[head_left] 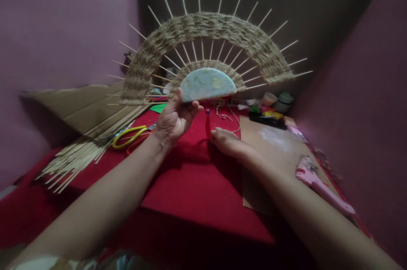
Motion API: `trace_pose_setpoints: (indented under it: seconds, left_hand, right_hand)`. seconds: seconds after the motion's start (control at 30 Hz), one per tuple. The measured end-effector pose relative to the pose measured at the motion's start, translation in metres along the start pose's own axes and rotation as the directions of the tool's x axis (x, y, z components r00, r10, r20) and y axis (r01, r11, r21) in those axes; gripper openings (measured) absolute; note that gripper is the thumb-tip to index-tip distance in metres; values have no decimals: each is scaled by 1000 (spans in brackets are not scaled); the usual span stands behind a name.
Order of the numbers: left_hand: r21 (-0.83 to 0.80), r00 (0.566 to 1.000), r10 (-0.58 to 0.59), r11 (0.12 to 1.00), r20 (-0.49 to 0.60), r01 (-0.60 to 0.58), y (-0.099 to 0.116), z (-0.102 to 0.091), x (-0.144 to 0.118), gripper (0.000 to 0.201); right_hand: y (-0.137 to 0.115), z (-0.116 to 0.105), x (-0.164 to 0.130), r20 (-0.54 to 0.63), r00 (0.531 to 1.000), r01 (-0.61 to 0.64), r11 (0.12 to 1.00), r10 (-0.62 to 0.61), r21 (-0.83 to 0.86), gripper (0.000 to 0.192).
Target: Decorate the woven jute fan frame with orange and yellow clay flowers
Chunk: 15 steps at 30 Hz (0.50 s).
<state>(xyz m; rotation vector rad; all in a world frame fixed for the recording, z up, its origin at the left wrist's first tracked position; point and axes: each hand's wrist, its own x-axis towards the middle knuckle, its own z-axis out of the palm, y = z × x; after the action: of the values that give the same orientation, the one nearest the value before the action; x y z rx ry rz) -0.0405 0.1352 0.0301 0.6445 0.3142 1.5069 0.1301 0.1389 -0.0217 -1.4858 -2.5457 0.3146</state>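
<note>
The left hand [173,118] grips the woven fan piece [208,56] by the lower edge of its pale half-disc, holding it upright above the red cloth [193,181]. The right hand [227,142] rests flat on that cloth, fingers loose and holding nothing (yellow-handled scissors [130,135] lie just left of the left wrist).

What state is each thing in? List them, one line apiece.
Woven fan: held upright, weaving unfinished, bare sticks poking out.
Left hand: gripping the fan's base.
Right hand: resting flat on the red cloth, holding nothing.
Scissors: lying closed.
Loose sticks: lying bundled.
Pink brush: lying on cardboard.
</note>
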Motion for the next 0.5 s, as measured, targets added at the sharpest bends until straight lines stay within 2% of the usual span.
trace_pose_setpoints:
  seconds: [0.1, 0.2, 0.23, 0.3, 0.33, 0.37, 0.4, 0.43, 0.47, 0.5]
  left_hand:
    - [-5, 1000, 6, 1000, -20, -6, 3, 1, 1, 25]
    - [-12, 1000, 13, 1000, -18, -13, 6, 2, 2, 24]
    - [-11, 1000, 14, 1000, -14, -14, 6, 2, 2, 24]
    - [-2, 1000, 15, 1000, -2, -15, 5, 1, 2, 25]
    - [4, 1000, 12, 1000, 2, -12, 3, 1, 2, 26]
    - [11, 1000, 5, 1000, 5, -5, 2, 0, 2, 25]
    - [17, 1000, -3, 1000, 6, 3, 0, 0, 2, 23]
    - [25, 1000, -17, 1000, 4, 16, -2, -1, 2, 20]
    - [30, 1000, -26, 999, 4, 25, -3, -1, 2, 18]
    - [32, 1000, -30, 999, 10, 29, -4, -2, 2, 16]
  right_hand:
    - [-25, 3, -25, 61, 995, 78, 996, -76, -46, 15]
    - [-77, 16, -63, 141, 965, 231, 972, -222, -52, 16]
    - [-95, 23, -75, 199, 916, 365, 930, -350, -44, 18]
    - [-127, 38, -93, 214, 790, 581, 813, -575, 44, 18]
    - [-137, 44, -98, 191, 738, 640, 761, -647, 103, 19]
    - [-144, 48, -101, 211, 710, 656, 740, -671, 148, 18]
    - [-146, 49, -102, 278, 684, 648, 737, -675, 192, 16]
    - [-144, 47, -102, 323, 691, 615, 761, -646, 207, 15]
    - [-140, 42, -102, 336, 725, 565, 798, -602, 211, 14]
    - [-132, 35, -102, 304, 779, 499, 836, -548, 228, 13]
